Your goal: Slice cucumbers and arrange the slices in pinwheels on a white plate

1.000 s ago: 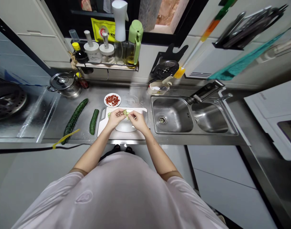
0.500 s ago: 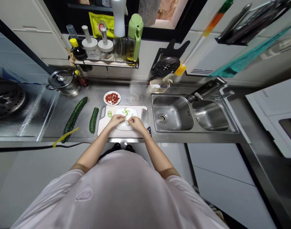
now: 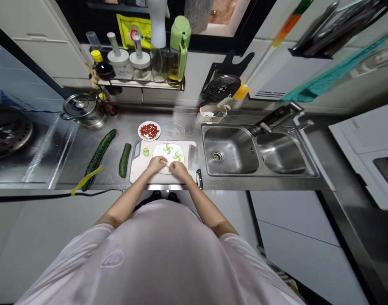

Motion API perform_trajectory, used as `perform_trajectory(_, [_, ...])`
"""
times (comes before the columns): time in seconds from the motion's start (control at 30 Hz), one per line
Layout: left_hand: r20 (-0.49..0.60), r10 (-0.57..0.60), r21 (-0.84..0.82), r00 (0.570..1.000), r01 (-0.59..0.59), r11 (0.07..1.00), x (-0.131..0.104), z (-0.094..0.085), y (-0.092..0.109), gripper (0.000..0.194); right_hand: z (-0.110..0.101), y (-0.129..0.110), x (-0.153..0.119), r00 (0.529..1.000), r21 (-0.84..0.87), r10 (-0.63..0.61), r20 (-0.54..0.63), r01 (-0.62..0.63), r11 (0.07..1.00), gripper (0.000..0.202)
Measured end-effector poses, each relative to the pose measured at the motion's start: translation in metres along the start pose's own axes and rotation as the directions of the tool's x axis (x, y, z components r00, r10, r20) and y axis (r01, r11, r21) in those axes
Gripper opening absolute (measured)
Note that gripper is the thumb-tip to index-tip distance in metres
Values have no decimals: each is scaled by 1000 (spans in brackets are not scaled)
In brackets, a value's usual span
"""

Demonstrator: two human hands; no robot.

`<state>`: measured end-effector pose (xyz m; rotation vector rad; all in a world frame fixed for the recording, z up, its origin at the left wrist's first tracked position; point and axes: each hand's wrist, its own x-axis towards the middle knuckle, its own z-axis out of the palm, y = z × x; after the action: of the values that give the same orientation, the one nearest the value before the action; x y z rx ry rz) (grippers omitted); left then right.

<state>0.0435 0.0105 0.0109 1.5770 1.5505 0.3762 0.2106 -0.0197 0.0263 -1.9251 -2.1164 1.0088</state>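
Observation:
My left hand [image 3: 157, 164] and my right hand [image 3: 179, 169] meet over the near part of a white plate [image 3: 156, 149], fingertips pinched together. Small pale green cucumber slices [image 3: 168, 167] show at and between the fingertips; the fingers partly cover them. On the plate, two fan-shaped groups of cucumber slices lie apart, one group [image 3: 167, 148] at the back and another [image 3: 178, 157] at the right. The plate rests on a light cutting board [image 3: 138, 171], where a few more slices [image 3: 146, 151] sit at the left. A knife [image 3: 193, 154] lies along the board's right side.
Left of the board are a cut cucumber [image 3: 124, 160] and a long cucumber [image 3: 100, 154]. A dish of red pieces [image 3: 149, 131] stands behind the board. A lidded pot [image 3: 86, 111] is at the back left, a double sink [image 3: 230, 150] at the right.
Both hands have moved slightly toward me on the plate, the right one away from the right-hand slices. That fan-shaped group and more of the knife now show.

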Motion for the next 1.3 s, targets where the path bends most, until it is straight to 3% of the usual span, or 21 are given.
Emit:
perform_trajectory(0.2, [-20,52,191,998,-47,981,-7,4,5,26,6,-9,-7,998,-185,57,0,-56,981,28])
perform_trajectory(0.5, [-10,171,388,985,-154,909,-18,5,6,26,11,-16,-15,997,-296,79,-26,-83,952,24])
perform_trajectory(1.3, [-14,207,461,978,-177,870,-29,7,8,24,20,-13,-27,996,-327,-38,-79,10,945,25])
